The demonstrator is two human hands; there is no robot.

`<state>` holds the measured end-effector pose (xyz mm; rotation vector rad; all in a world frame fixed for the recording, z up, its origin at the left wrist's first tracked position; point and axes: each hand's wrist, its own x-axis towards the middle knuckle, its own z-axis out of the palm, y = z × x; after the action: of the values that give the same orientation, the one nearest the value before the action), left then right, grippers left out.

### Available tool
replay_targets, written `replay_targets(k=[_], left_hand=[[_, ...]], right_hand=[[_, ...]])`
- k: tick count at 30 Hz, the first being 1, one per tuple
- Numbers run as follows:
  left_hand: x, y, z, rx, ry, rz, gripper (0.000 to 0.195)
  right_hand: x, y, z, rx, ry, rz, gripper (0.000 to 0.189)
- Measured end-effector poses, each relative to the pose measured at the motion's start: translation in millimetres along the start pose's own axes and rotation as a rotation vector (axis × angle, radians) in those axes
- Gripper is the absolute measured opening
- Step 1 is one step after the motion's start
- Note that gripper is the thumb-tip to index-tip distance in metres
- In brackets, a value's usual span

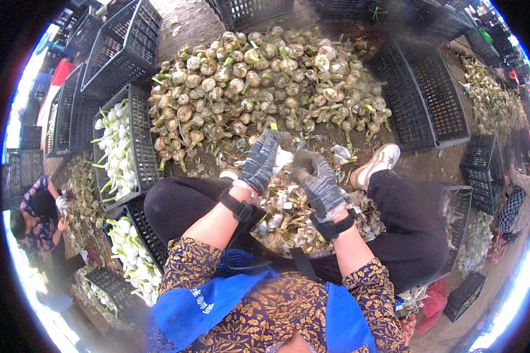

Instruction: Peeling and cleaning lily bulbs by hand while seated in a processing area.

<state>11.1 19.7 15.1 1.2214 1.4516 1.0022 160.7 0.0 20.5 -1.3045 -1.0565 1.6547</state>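
In a grey knit glove, my left hand (pixel 261 159) is raised over my lap, fingers curled around something whose green stem end shows above them; a garlic bulb seems likely, mostly hidden. White peeled skin (pixel 283 159) lies beside these fingers. My right hand (pixel 318 178), gloved alike, is bent close by on the right; its dark, blurred fingertips hide whether it holds anything. Beyond both hands spreads a heap of soil-stained garlic bulbs (pixel 265 84). Loose garlic skins (pixel 282 212) are piled between my legs, below the hands.
Black plastic crates of cleaned white garlic (pixel 117 154) stand at my left. Empty-looking black crates (pixel 424 97) flank the heap on the right, with another crate (pixel 123 44) at the upper left. People sit by other garlic heaps: one person (pixel 39 212) far left, another (pixel 521 194) far right.
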Motion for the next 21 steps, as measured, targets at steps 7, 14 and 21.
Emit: replay_targets(k=[7,14,21], left_hand=[[4,-19,-11,0.251,-0.259,0.073,0.032],[9,-49,-6,0.079,-0.168,-0.165,0.027],[13,-29,-3,-0.832,0.112,-0.606,0.025]], right_hand=[[3,-43,-2,-0.674,-0.168,-0.667,0.026],[-7,-23,2,-0.714,-0.083,-0.674,0.020],[-27,-19,23,-0.582,-0.395,-0.394,0.016]])
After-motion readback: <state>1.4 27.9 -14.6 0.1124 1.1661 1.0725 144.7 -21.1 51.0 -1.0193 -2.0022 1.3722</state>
